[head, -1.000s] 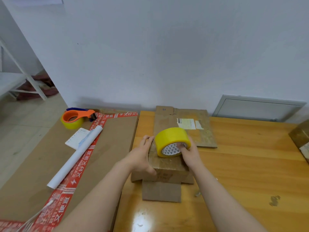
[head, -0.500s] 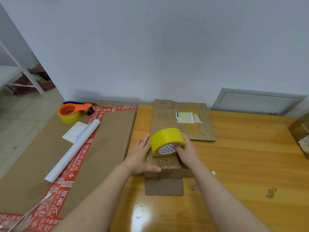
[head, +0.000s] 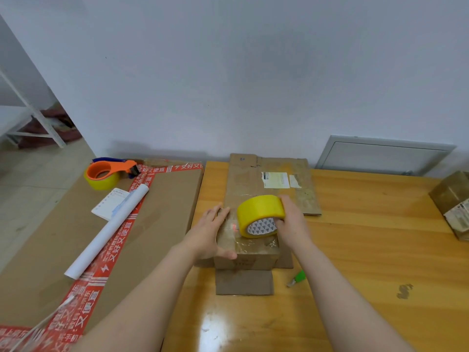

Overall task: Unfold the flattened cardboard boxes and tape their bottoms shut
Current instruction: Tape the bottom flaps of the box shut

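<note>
small box [head: 247, 257] sits centre of the table [head: 368, 250], taped face up, loose flaps splayed on the wood at its near side; left hand [head: 210, 232] lies flat on the left part of the top, fingers straight and close together pointing away from the person, thumb along the near-left corner; reads as a hold-down

right hand [head: 291, 222] grips the tape roll [head: 258, 212] from the right, fingers curled over the far rim, thumb at the core; roll stands on edge on the box top, just right of the left fingertips, not touching them

key relation: the core's open face looks toward the person, so the roll axis runs roughly near-far; my read is tape pays out left-right across the top; free end is not visible, cannot tell if it's stuck down

glossy clear tape [head: 253, 243] already covers the near part of the top; seam direction too faint to call

box top looks longer near-far, but the wide lens makes that shaky

flattened box [head: 299, 196] lies flat just beyond, toward the wall; right hand is nearer it; not yet unfolded
</note>
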